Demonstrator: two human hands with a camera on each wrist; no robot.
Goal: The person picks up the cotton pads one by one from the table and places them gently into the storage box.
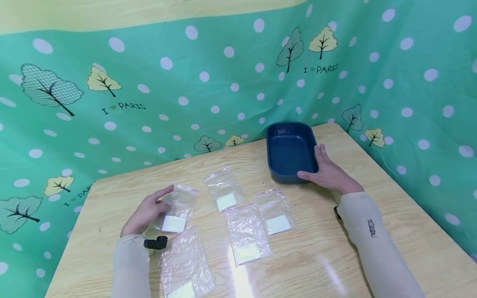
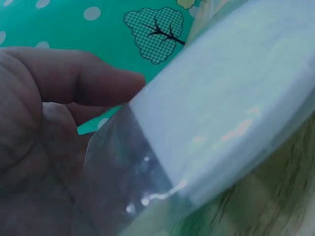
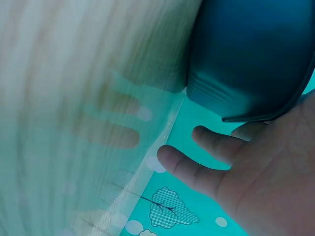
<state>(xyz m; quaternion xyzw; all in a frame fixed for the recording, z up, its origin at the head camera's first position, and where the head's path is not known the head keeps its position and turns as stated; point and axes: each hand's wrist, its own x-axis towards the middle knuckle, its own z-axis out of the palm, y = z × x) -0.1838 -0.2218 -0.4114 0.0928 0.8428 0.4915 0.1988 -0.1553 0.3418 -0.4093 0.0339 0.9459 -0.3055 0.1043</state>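
Note:
My left hand (image 1: pixel 147 211) holds a clear zip bag (image 1: pixel 182 198) with a white card inside, at the left of the group. In the left wrist view the bag (image 2: pixel 226 103) slants close to the camera, a fingertip right at its edge. My right hand (image 1: pixel 331 171) is at the near right corner of a dark blue plastic tray (image 1: pixel 273 165), thumb over the near rim, fingers along the right side. Seen from the right wrist, the fingers (image 3: pixel 192 169) are straight and spread below the tray's wall (image 3: pixel 246 59).
More clear zip bags with white cards lie on the wooden table (image 1: pixel 309 252): one at the back (image 1: pixel 223 186), one on the right (image 1: pixel 273 209), one in the middle (image 1: pixel 246 231) and a larger one in front (image 1: pixel 186 260). A green patterned curtain (image 1: pixel 223 82) stands behind.

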